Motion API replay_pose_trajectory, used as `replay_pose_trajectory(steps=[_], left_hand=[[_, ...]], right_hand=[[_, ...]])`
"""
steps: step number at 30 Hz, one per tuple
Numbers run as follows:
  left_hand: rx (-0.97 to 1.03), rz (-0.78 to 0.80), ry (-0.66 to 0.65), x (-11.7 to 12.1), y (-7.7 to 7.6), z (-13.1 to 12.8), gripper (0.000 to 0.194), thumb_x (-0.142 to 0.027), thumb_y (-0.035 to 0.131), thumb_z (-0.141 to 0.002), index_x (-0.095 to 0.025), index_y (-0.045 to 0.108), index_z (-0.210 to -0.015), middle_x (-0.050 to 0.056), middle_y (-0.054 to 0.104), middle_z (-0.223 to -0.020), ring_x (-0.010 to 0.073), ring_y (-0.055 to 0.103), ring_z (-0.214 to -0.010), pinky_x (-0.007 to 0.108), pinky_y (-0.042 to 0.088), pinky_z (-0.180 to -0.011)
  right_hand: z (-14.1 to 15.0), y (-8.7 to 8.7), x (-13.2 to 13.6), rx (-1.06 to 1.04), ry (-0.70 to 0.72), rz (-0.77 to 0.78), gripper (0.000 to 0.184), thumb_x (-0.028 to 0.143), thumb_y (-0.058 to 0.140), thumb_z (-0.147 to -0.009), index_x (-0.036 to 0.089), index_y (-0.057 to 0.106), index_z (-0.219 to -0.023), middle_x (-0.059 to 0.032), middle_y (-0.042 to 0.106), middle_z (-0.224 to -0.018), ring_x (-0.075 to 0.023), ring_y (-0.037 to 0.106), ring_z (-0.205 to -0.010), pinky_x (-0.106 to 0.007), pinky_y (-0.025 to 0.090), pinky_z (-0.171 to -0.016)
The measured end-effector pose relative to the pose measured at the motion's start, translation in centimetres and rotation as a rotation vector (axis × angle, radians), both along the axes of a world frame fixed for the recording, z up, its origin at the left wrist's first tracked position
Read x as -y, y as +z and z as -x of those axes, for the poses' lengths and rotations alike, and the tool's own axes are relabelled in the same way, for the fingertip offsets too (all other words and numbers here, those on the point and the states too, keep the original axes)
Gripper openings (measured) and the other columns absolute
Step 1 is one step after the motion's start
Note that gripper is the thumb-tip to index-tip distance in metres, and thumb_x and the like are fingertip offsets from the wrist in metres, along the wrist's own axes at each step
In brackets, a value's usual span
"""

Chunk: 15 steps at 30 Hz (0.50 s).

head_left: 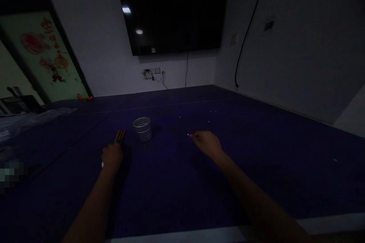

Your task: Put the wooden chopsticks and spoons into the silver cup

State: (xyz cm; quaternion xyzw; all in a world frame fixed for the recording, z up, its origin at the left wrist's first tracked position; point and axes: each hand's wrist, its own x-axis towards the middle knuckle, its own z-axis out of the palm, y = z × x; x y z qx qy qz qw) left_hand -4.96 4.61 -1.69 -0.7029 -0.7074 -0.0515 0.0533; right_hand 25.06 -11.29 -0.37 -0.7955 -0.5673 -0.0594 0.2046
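My left hand (112, 156) is closed round a bundle of pencils (119, 136), whose ends stick out past my fingers toward the far side. A small silver mesh cup (142, 129) stands upright on the dark blue table (256, 152), just right of the pencils. My right hand (207, 142) rests on the table to the right of the cup, fingers pinched on a thin stick-like thing with a pale tip (188, 134); what it is I cannot make out in the dim light.
A dark wall-mounted screen (173, 11) hangs above the table's far edge, with sockets and cables below it. Clear plastic sheeting (25, 119) lies at the left. Small pale specks dot the table. A white edge runs along the near side.
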Motion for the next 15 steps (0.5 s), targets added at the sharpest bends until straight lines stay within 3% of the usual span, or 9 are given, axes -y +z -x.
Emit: replay_pose_trajectory(steps=[15], left_hand=[[-0.019, -0.048, -0.004, -1.3, -0.7, 0.6, 0.037, -0.016, 0.034, -0.084, -0.001, 0.057, -0.109, 0.026, 0.061, -0.1, 0.0315, 0.06, -0.098, 0.035, 0.047, -0.073]], right_hand=[[0.0, 0.0, -0.1, 0.009, 0.01, -0.004, 0.037, 0.043, 0.039, -0.09, 0.023, 0.07, -0.083, -0.0041, 0.069, -0.074, -0.0153, 0.062, -0.066, -0.024, 0.031, -0.052]])
